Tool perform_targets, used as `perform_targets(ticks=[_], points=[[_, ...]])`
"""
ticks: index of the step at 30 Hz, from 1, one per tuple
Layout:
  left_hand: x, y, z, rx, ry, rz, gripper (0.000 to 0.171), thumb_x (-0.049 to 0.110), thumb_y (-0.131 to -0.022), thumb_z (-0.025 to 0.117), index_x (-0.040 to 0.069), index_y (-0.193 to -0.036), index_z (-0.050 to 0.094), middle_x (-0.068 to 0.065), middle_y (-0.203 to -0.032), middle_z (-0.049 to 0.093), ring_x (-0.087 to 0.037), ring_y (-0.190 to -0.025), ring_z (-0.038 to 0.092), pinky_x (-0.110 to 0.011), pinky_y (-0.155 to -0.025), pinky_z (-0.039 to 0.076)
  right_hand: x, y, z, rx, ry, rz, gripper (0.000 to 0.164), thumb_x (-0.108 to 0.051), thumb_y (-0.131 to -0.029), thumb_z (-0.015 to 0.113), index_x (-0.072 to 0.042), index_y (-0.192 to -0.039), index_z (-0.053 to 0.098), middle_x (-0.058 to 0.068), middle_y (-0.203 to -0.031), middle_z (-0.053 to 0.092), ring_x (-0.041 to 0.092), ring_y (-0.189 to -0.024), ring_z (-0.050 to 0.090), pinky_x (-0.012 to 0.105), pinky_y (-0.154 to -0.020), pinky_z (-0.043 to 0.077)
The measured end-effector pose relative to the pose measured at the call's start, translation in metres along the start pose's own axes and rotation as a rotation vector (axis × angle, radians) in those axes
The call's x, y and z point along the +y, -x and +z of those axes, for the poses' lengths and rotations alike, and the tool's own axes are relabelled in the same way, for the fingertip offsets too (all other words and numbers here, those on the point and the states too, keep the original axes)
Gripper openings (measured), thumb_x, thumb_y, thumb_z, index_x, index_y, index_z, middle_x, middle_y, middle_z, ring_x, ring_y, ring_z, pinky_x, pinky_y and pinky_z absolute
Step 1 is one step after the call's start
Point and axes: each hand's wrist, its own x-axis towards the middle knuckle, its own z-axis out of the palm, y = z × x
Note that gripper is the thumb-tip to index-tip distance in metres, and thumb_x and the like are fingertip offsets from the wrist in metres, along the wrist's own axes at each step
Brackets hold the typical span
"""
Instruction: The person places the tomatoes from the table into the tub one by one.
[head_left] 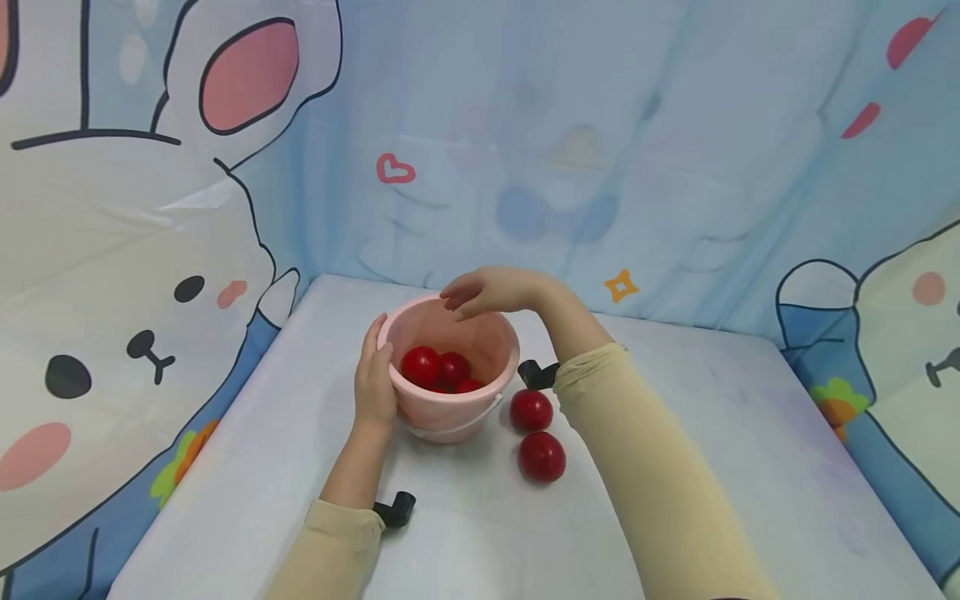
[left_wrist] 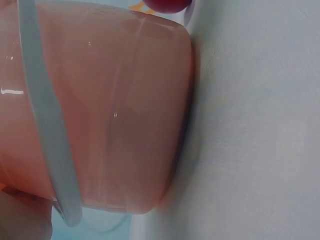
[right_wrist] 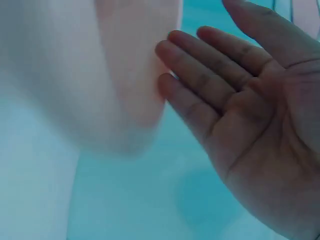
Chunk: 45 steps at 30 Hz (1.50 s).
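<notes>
A pink bucket (head_left: 442,408) with a pale handle (left_wrist: 50,125) stands on the white table, several shiny red balls (head_left: 421,367) lying inside. My left hand (head_left: 375,379) holds the bucket by its left side near the rim; only a bit of that hand shows in the left wrist view. Above the bucket's far rim is my right hand (head_left: 498,290), its fingers extended and slightly bent, palm bare in the right wrist view. Two more red balls, a farther one (head_left: 531,411) and a nearer one (head_left: 542,457), lie on the table right of the bucket.
The white table (head_left: 750,467) reaches back to a light blue curtain (head_left: 675,167) printed with cartoon animals, which also runs along both sides. A black wrist mount (head_left: 537,375) on my right arm hangs just above the farther loose ball.
</notes>
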Motion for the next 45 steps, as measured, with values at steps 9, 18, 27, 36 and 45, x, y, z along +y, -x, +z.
perform_targets(ticks=[9,18,27,36,45], points=[[-0.002,0.0,-0.004,0.002,-0.003,0.005,0.049,0.042,-0.097,0.039,0.054,-0.145,0.033,0.024,-0.153,0.036,-0.011,-0.144,0.032,-0.059,-0.114,0.035,0.039,0.046,0.0,0.241,-0.153,0.035,0.055,-0.041,-0.092,0.067,-0.031,-0.143,0.05,-0.005,-0.139,0.059,0.017,-0.133,0.053,0.046,-0.109,0.045],[0.001,-0.001,-0.005,0.001,0.005,0.007,0.049,0.042,-0.098,0.038,0.053,-0.145,0.034,0.023,-0.153,0.036,-0.011,-0.144,0.033,-0.059,-0.115,0.032,0.095,0.087,0.04,0.289,-0.214,0.122,0.067,-0.054,-0.086,0.068,-0.032,-0.146,0.046,-0.004,-0.145,0.054,0.021,-0.137,0.05,0.048,-0.109,0.045],[0.0,-0.001,-0.005,0.01,0.004,0.01,0.048,0.043,-0.098,0.037,0.053,-0.145,0.034,0.024,-0.152,0.037,-0.01,-0.144,0.033,-0.058,-0.116,0.033,0.129,0.098,0.093,0.253,-0.287,0.169,0.072,-0.05,-0.085,0.071,-0.027,-0.148,0.045,0.0,-0.15,0.05,0.024,-0.139,0.047,0.05,-0.111,0.042],[0.0,0.001,-0.004,0.015,0.006,0.013,0.048,0.042,-0.098,0.035,0.052,-0.146,0.034,0.024,-0.153,0.037,-0.01,-0.144,0.032,-0.057,-0.117,0.031,0.144,0.094,0.131,0.225,-0.347,0.217,0.075,-0.045,-0.083,0.074,-0.027,-0.149,0.044,0.0,-0.151,0.048,0.028,-0.143,0.041,0.057,-0.111,0.039],[0.0,0.001,-0.004,0.012,0.004,0.003,0.048,0.042,-0.099,0.036,0.052,-0.146,0.034,0.023,-0.153,0.037,-0.01,-0.144,0.032,-0.057,-0.116,0.032,0.151,0.092,0.15,0.251,-0.364,0.223,0.077,-0.048,-0.078,0.078,-0.032,-0.146,0.047,-0.005,-0.149,0.049,0.026,-0.142,0.039,0.06,-0.11,0.039]])
